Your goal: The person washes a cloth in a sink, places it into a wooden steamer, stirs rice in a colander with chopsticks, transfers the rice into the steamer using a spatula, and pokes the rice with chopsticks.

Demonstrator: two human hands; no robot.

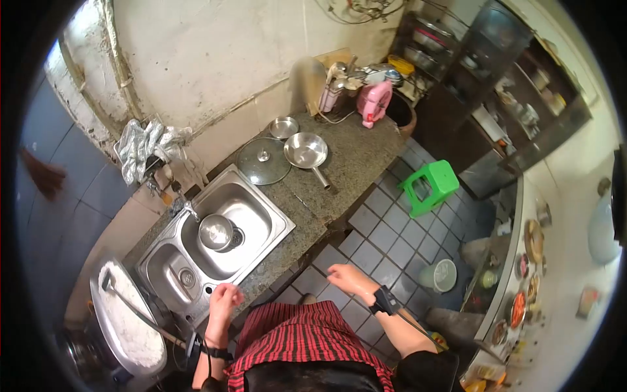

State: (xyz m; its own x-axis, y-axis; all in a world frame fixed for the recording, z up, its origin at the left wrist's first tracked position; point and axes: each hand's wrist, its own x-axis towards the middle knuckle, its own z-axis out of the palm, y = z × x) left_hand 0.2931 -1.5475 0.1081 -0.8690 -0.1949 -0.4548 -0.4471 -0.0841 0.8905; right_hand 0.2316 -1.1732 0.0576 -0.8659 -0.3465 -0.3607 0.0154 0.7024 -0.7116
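Note:
Near the front rim of the steel double sink (274,245), my left hand (225,300) hangs with its fingers curled in and nothing visible in them. My right hand (353,281) is over the floor, right of the counter edge, its fingers loosely curled and apparently empty. A steel pot (217,232) sits in the larger basin, below the tap (191,209). On the granite counter (356,163) lie a glass lid (251,160) with a steel knob, a steel frying pan (305,150) and a small steel bowl (284,127).
A green plastic stool (431,186) and a white bucket (444,276) stand on the tiled floor. At the counter's far end are a utensil holder (330,98) and a pink appliance (374,101). A white-filled tub (130,320) is at left. A dark cabinet (477,98) stands behind.

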